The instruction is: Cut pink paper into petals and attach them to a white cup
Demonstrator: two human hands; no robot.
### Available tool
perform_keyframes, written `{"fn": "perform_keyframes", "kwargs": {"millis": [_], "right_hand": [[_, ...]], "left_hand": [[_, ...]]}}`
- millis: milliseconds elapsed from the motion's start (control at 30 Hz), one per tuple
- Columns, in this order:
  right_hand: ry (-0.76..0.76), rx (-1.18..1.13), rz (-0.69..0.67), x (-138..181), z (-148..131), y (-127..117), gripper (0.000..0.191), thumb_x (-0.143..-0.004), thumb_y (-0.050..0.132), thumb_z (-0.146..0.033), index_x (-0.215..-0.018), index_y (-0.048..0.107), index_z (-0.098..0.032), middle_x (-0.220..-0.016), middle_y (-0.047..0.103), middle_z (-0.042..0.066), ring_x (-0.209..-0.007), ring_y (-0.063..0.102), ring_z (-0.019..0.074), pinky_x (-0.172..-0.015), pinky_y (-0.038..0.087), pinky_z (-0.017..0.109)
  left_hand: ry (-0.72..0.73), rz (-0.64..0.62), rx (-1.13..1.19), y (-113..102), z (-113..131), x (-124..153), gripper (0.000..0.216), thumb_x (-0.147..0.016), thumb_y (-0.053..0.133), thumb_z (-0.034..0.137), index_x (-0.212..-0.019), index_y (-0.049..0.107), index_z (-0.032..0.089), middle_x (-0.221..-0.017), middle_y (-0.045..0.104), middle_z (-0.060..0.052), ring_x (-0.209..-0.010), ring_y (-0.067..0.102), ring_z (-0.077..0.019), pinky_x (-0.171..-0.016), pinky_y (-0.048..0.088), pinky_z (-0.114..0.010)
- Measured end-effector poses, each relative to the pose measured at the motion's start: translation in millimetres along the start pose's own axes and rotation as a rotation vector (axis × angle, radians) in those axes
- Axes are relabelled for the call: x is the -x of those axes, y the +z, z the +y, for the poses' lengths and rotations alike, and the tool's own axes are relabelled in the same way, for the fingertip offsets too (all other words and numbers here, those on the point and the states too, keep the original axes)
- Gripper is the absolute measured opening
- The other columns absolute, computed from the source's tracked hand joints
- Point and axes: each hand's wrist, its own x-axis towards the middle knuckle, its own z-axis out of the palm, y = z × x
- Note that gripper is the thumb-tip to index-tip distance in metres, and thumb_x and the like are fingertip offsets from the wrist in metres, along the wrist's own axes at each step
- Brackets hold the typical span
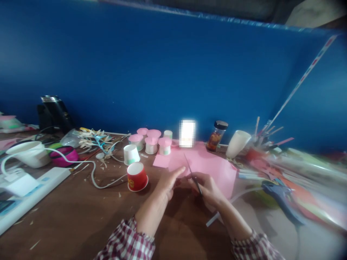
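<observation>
My right hand (207,187) is closed round a pair of thin dark scissors (193,174), the blades pointing up and away over pink paper sheets (217,167) on the brown table (81,213). My left hand (168,181) is just left of the blades, fingers stretched out together toward the paper's near edge; whether it pinches the paper is unclear. Both sleeves are red-and-white plaid.
An upturned red paper cup (137,176) and a white one (131,154) stand left of my hands. Behind are several pink-topped cups (151,141), a dark-lidded jar (217,135), a white cup (238,143), a white cable (93,172), a blue glue gun (282,196) at right.
</observation>
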Motion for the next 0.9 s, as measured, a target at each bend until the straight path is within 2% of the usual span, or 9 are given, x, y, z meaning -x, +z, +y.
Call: {"fn": "perform_keyframes", "kwargs": {"millis": [167, 367, 567, 900], "right_hand": [[0.004, -0.012, -0.002, 0.8, 0.2, 0.1, 0.039, -0.077, 0.067, -0.046, -0.094, 0.064, -0.011, -0.055, 0.055, -0.002, -0.051, 0.048, 0.0112, -0.047, 0.035, 0.022], [-0.013, 0.023, 0.007, 2.0, -5.5, 0.5, 0.04, -0.078, 0.066, -0.047, -0.094, 0.064, -0.011, -0.059, 0.058, 0.0, -0.056, 0.053, 0.0134, -0.05, 0.04, 0.023], [-0.018, -0.004, 0.013, 2.6, -6.6, 1.8, 0.039, -0.078, 0.066, -0.047, -0.093, 0.064, -0.011, -0.058, 0.055, -0.001, -0.055, 0.051, 0.0124, -0.05, 0.04, 0.022], [-0.011, 0.029, 0.008, 2.4, -7.9, 0.0, 0.039, -0.078, 0.065, -0.048, -0.092, 0.064, -0.011, -0.058, 0.056, -0.001, -0.053, 0.05, 0.0124, -0.048, 0.038, 0.022]], "left_hand": [[0.026, -0.051, -0.004, -0.7, 3.4, 6.8, 0.04, -0.058, 0.081, 0.032, -0.09, 0.07, 0.012, -0.072, 0.067, -0.004, -0.058, 0.059, -0.012, -0.05, 0.041, -0.022], [0.036, -0.142, 0.038, -0.1, 9.4, 16.6, 0.034, -0.061, 0.08, 0.03, -0.086, 0.07, 0.009, -0.071, 0.07, -0.008, -0.062, 0.064, -0.0172, -0.054, 0.046, -0.025], [-0.001, -0.114, 0.035, 0.9, 9.1, 16.3, 0.029, -0.061, 0.08, 0.029, -0.08, 0.069, 0.01, -0.064, 0.068, -0.006, -0.055, 0.062, -0.0154, -0.049, 0.045, -0.023], [-0.039, -0.108, 0.081, -0.4, 1.9, 7.9, 0.029, -0.059, 0.081, 0.031, -0.077, 0.068, 0.012, -0.064, 0.066, -0.004, -0.054, 0.06, -0.0125, -0.049, 0.042, -0.021]]}}
